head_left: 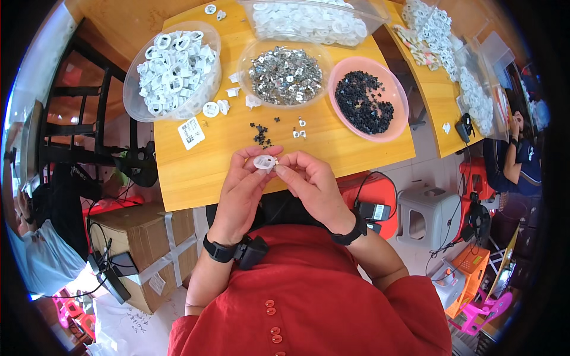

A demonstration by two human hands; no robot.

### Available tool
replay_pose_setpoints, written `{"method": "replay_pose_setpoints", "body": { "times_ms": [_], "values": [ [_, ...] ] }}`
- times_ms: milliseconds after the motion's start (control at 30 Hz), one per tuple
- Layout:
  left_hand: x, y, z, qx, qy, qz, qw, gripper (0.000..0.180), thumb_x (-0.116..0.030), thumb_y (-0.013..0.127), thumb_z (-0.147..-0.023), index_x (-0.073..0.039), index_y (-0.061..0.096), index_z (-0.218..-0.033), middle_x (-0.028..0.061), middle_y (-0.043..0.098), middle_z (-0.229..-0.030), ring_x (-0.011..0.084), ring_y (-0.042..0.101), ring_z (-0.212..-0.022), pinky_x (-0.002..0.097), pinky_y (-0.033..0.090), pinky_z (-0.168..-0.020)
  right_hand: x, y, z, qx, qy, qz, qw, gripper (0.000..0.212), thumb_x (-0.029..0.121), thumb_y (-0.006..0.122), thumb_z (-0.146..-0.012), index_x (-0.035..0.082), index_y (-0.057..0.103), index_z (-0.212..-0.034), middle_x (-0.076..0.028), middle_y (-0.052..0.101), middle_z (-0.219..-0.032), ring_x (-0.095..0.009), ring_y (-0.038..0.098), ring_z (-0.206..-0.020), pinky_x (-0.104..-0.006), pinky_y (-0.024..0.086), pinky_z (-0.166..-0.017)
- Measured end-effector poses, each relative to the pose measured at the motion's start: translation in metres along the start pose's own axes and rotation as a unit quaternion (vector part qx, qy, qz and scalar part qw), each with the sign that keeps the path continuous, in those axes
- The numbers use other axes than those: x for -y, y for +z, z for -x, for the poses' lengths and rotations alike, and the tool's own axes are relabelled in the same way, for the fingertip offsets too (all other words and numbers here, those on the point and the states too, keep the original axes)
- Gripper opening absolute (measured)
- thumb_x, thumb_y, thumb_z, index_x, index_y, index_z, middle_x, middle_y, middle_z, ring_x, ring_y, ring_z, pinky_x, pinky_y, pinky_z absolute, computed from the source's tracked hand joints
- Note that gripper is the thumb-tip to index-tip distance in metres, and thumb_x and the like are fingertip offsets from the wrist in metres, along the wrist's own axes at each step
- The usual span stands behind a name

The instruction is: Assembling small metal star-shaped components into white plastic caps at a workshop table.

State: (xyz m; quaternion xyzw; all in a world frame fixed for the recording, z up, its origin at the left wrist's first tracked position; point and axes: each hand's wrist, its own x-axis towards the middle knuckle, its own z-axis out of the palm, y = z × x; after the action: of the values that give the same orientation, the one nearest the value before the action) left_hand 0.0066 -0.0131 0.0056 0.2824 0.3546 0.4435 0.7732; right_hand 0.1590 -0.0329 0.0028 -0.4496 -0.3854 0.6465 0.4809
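Observation:
Near the table's front edge, my left hand (242, 187) is closed on a white round plastic part (264, 162) with openings in it, held between thumb and fingers. My right hand (309, 184) pinches at that part's right rim, where a small shiny metal piece (276, 161) shows at the fingertips; its shape is mostly hidden. Just beyond my hands lie several small black pieces (260, 135). A few small metal pieces (300, 134) are to their right.
Across the table (208, 160) stand a clear tub of white parts (129, 89), a clear bowl of metal pieces (242, 74), a pink bowl of black pieces (399, 89) and a bin of white parts (314, 24). A cardboard box (119, 228) is at left, a grey stool (424, 213) at right.

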Motion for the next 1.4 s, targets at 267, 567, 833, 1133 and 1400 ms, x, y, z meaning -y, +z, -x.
{"method": "replay_pose_setpoints", "body": {
  "times_ms": [267,567,833,1133,1400],
  "values": [
    [-0.002,0.003,0.002,0.023,0.021,-0.004,1.000,0.043,-0.008,0.048,-0.093,-0.001,0.040,-0.135,0.0170,0.043,-0.138,0.0202,0.046,-0.122,0.0344,0.035,-0.105,-0.007,0.001,-0.001,-0.018,-0.040,0.106,0.993,0.009,0.006,0.056,-0.093,-0.001,0.058,-0.099,0.001,0.060,-0.087,-0.001,0.052,-0.072,-0.0168,0.042,-0.061],
    [0.002,-0.008,0.000,0.048,0.061,-0.032,0.996,0.043,-0.008,0.048,-0.090,-0.001,0.042,-0.133,0.0174,0.041,-0.141,0.0192,0.047,-0.121,0.0344,0.036,-0.102,-0.004,0.008,0.002,-0.042,-0.098,0.188,0.976,0.010,0.006,0.060,-0.086,-0.001,0.059,-0.094,-0.009,0.062,-0.079,-0.013,0.056,-0.057,-0.0261,0.043,-0.052],
    [0.003,-0.011,0.003,0.026,0.058,-0.030,0.998,0.041,-0.008,0.049,-0.092,-0.002,0.041,-0.132,0.0157,0.044,-0.137,0.0179,0.049,-0.116,0.0328,0.035,-0.102,0.001,0.011,0.001,-0.040,-0.105,0.262,0.959,0.010,0.006,0.060,-0.086,0.001,0.056,-0.093,-0.012,0.060,-0.079,-0.023,0.059,-0.064,-0.0325,0.046,-0.058],
    [0.003,-0.015,0.008,-0.004,0.092,-0.118,0.989,0.047,0.003,0.056,-0.088,-0.002,0.038,-0.131,0.0139,0.054,-0.125,0.0178,0.052,-0.114,0.0310,0.039,-0.100,-0.001,0.016,-0.008,-0.047,-0.224,0.290,0.929,0.007,0.004,0.056,-0.087,0.002,0.051,-0.091,-0.013,0.057,-0.086,-0.032,0.058,-0.076,-0.0368,0.046,-0.064],
    [0.004,-0.018,0.007,-0.005,0.085,-0.126,0.988,0.042,0.006,0.059,-0.085,-0.001,0.042,-0.123,0.0162,0.053,-0.128,0.0192,0.053,-0.116,0.0321,0.041,-0.101,-0.002,0.014,-0.008,-0.052,-0.260,0.407,0.874,0.008,0.004,0.055,-0.086,0.005,0.050,-0.092,-0.011,0.056,-0.087,-0.033,0.057,-0.073,-0.0407,0.045,-0.061]
  ]
}}
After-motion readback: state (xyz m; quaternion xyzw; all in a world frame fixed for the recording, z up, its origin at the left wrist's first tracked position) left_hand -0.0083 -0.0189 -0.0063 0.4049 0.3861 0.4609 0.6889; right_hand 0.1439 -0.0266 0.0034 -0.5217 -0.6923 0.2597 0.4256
